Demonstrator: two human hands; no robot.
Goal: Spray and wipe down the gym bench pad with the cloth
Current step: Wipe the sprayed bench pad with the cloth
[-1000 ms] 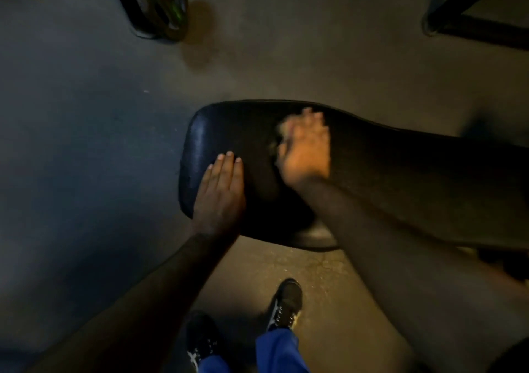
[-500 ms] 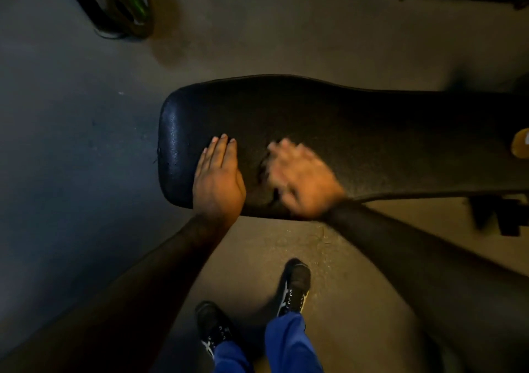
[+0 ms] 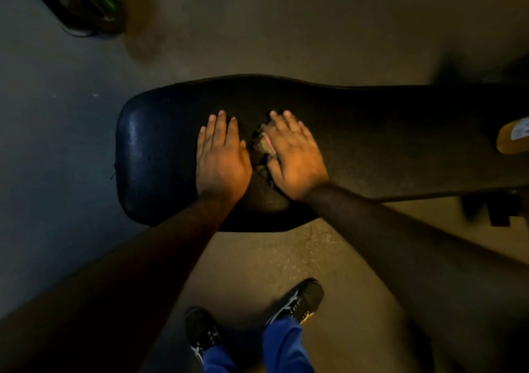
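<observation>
Right hand [image 3: 296,155]: flat, pressing cloth [image 3: 264,145] to pad [image 3: 372,132]
Left hand [image 3: 221,155]: spread, bracing
Unwiped length: runs frame-right, nearer right hand

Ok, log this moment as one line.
phase: wiping | left hand: flat on bench pad | right hand: pressing cloth on pad

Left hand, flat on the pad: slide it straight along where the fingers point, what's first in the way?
Nothing on the pad, as far as this shows. The left hand points across the bench pad toward its far edge; bare pad, then floor beyond. The cloth lies beside it, off that line.
</observation>
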